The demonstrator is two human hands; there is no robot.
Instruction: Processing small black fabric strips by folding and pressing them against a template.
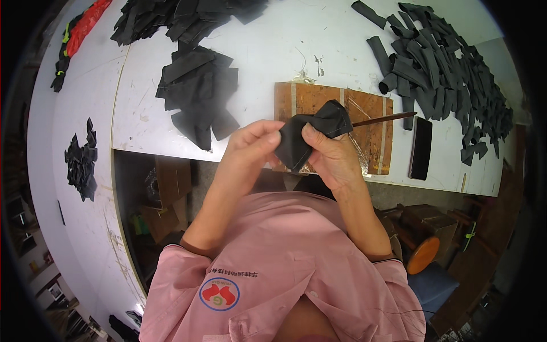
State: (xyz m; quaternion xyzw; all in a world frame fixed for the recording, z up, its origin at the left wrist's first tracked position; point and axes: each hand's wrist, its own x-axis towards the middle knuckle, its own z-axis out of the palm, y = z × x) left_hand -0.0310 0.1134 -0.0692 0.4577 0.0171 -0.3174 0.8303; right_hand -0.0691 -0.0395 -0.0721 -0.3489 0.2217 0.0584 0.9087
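Observation:
Between my two hands is a black fabric piece point(295, 139) with a stitched edge, held up over the table's near edge. My left hand point(246, 153) pinches its left side between thumb and fingers. On the other side my right hand point(335, 159) grips it, thumb pressed on top and fingers mostly hidden behind. A thin dark brown stick point(383, 119) reaches out to the right from behind the fabric; its other end is hidden. Below lies a brown wooden board point(310, 96) with pale tape strips across it.
Flat black fabric pieces point(199, 85) are heaped at the left, with more behind. Many narrow, tube-like black pieces point(424, 62) spread over the right. A dark phone point(420, 149) lies right of the board. A round orange stool seat point(423, 255) stands below the table.

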